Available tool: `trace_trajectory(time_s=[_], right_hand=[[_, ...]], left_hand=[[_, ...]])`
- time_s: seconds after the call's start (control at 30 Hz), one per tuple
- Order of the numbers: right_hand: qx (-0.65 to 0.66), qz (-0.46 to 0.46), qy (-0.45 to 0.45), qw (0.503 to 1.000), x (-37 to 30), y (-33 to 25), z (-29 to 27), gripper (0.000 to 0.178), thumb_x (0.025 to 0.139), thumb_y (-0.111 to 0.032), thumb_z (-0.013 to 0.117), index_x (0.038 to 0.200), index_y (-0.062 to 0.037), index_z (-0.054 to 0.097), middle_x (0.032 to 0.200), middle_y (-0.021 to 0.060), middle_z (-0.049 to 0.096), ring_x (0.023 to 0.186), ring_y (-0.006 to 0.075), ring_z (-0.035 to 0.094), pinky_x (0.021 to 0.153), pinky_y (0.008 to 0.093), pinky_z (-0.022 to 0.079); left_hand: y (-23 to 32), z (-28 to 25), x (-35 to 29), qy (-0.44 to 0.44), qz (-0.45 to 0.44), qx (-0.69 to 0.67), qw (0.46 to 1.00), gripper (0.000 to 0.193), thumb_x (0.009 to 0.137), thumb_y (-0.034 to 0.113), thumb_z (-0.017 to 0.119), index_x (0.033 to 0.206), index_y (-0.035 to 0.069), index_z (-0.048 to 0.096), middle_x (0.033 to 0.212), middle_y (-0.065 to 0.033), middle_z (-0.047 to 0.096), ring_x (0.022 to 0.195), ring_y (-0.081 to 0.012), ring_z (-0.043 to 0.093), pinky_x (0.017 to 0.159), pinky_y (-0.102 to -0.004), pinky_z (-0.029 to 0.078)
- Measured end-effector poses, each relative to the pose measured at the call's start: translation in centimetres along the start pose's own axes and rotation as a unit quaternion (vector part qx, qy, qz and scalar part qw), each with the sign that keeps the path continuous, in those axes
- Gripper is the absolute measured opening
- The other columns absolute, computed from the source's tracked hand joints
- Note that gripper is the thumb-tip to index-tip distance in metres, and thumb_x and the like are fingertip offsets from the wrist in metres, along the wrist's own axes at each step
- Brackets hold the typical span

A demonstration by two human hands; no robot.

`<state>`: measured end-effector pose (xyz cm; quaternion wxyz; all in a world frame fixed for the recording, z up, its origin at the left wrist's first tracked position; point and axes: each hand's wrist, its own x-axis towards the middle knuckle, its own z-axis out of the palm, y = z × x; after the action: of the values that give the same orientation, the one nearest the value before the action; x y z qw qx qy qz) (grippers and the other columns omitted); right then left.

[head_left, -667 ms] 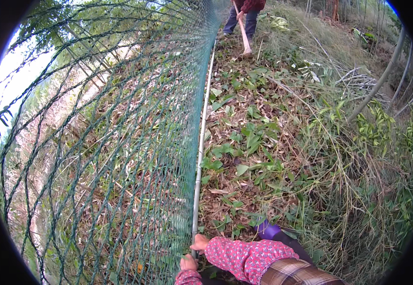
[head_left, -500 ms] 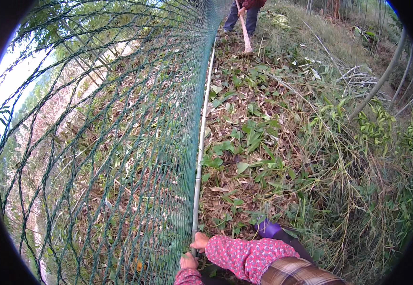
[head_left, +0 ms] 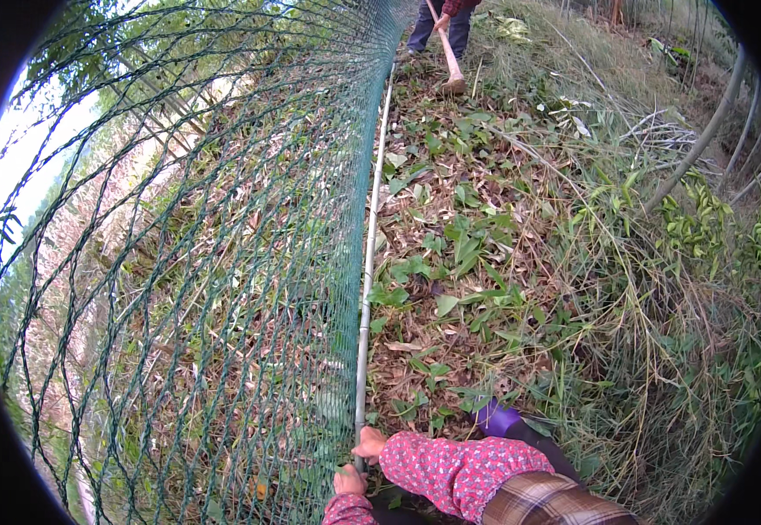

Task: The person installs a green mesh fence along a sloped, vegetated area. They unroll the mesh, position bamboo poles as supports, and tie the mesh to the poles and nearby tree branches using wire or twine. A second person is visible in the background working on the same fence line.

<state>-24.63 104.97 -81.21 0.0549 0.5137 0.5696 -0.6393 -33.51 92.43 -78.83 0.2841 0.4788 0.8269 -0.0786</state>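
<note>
A long pale pole lies on the ground along the foot of a green mesh net. At the pole's near end, my right hand is closed around it, the arm in a pink flowered sleeve. Just below, my left hand is closed too, beside the net's bottom edge. What its fingers grip is hard to make out, partly because the mesh and the hand itself cover it.
Further up the slope a person holds a hoe. Dry leaves and green plants cover the soil right of the pole. Cut stems and a leaning trunk stand at right. A purple boot is near my right arm.
The distant person's hoe head has shifted slightly left and down. The net sways a little. My hands stay in nearly the same place at the pole's near end.
</note>
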Motion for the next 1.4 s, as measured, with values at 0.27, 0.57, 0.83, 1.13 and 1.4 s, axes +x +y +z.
trace_trajectory(time_s=[0.27, 0.57, 0.83, 1.13, 1.4], right_hand=[[-0.03, 0.051, -0.012, 0.998, 0.1, -0.5, 0.1, 0.04, 0.061, -0.028, 0.076, 0.086, 0.0021, 0.066, 0.089, 0.022, 0.066, 0.086, 0.0344, 0.065, 0.073, 0.0399, 0.053], [-0.022, 0.027, 0.007, 0.999, -0.1, -0.1, 0.2, 0.039, 0.063, -0.028, 0.075, 0.086, 0.0029, 0.066, 0.09, 0.0228, 0.066, 0.088, 0.0354, 0.065, 0.074, 0.0408, 0.053], [-0.171, -0.026, 0.028, 0.984, 3.9, 2.4, 3.0, 0.047, 0.061, -0.04, 0.078, 0.082, 0.0005, 0.068, 0.083, 0.0198, 0.066, 0.079, 0.0326, 0.066, 0.071, 0.0406, 0.053], [-0.173, -0.302, -0.105, 0.931, -9.9, -12.9, -9.9, 0.037, 0.073, -0.027, 0.067, 0.087, 0.005, 0.058, 0.084, 0.0273, 0.059, 0.088, 0.0412, 0.06, 0.074, 0.0481, 0.047], [-0.203, -0.345, -0.106, 0.911, -30.1, -27.3, -19.6, 0.029, 0.076, -0.029, 0.061, 0.084, -0.0016, 0.063, 0.076, 0.0183, 0.063, 0.075, 0.0325, 0.063, 0.068, 0.0426, 0.048]], left_hand=[[-0.1, 0.4, 0.3, -0.021, -0.009, 0.009, 1.0, 0.032, 0.066, 0.024, 0.078, 0.079, -0.001, 0.063, 0.082, -0.0221, 0.064, 0.081, -0.0386, 0.062, 0.07, -0.0466, 0.049], [0.0, 1.1, 0.0, 0.002, -0.016, 0.003, 1.0, 0.04, 0.065, 0.029, 0.079, 0.084, 0.001, 0.057, 0.083, -0.0212, 0.062, 0.081, -0.0397, 0.059, 0.071, -0.0488, 0.046], [1.2, -1.5, 0.0, -0.08, -0.074, -0.014, 0.994, 0.044, 0.065, 0.03, 0.078, 0.092, 0.001, 0.06, 0.093, -0.0236, 0.062, 0.09, -0.0429, 0.059, 0.076, -0.0498, 0.048], [14.5, -13.3, 0.5, -0.042, 0.018, -0.052, 0.998, 0.042, 0.07, 0.034, 0.073, 0.096, 0.003, 0.062, 0.092, -0.0221, 0.063, 0.089, -0.0396, 0.061, 0.076, -0.0475, 0.049], [14.0, -29.6, -13.0, -0.025, -0.077, -0.064, 0.995, 0.042, 0.075, 0.037, 0.068, 0.101, 0.005, 0.064, 0.09, -0.0206, 0.065, 0.088, -0.0362, 0.063, 0.076, -0.0452, 0.051]])
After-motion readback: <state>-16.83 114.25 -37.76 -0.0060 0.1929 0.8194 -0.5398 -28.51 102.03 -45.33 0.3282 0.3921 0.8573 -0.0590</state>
